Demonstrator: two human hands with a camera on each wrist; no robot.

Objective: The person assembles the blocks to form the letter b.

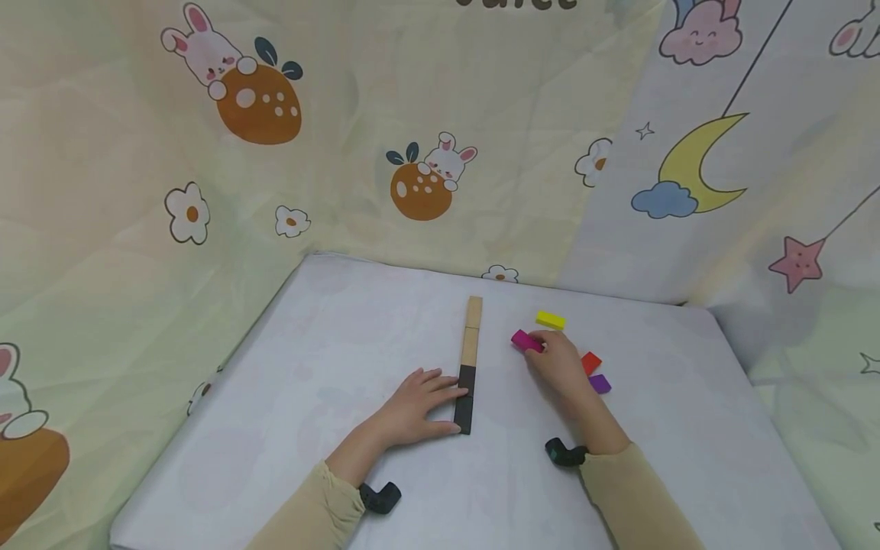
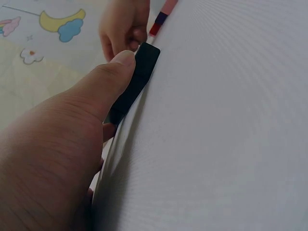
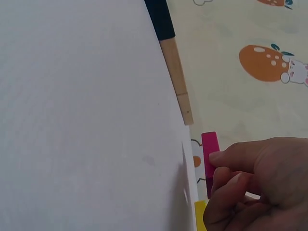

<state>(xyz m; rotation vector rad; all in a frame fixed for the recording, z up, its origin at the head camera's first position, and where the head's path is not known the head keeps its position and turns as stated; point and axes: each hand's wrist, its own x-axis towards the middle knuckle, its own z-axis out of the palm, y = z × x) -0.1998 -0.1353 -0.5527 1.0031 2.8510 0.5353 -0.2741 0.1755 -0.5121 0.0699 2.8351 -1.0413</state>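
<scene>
Pink block (image 1: 525,341) pinched, partly hidden

The right hand (image 1: 558,362) grips it in its fingers, right of the black blocks (image 1: 464,417). The left hand (image 1: 418,409), fingers outstretched, touches and partly covers those. The purple block's (image 1: 601,384) left end is hidden.

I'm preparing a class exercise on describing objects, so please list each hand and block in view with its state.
Left hand: fingers extended, touching the black blocks
Right hand: pinching the magenta block
Magenta block: held
Black blocks: two, end to end
Plain wooden blocks: two, continuing the black row
Yellow block: lying loose
Red block: loose, partly hidden
Purple block: loose, partly hidden
</scene>
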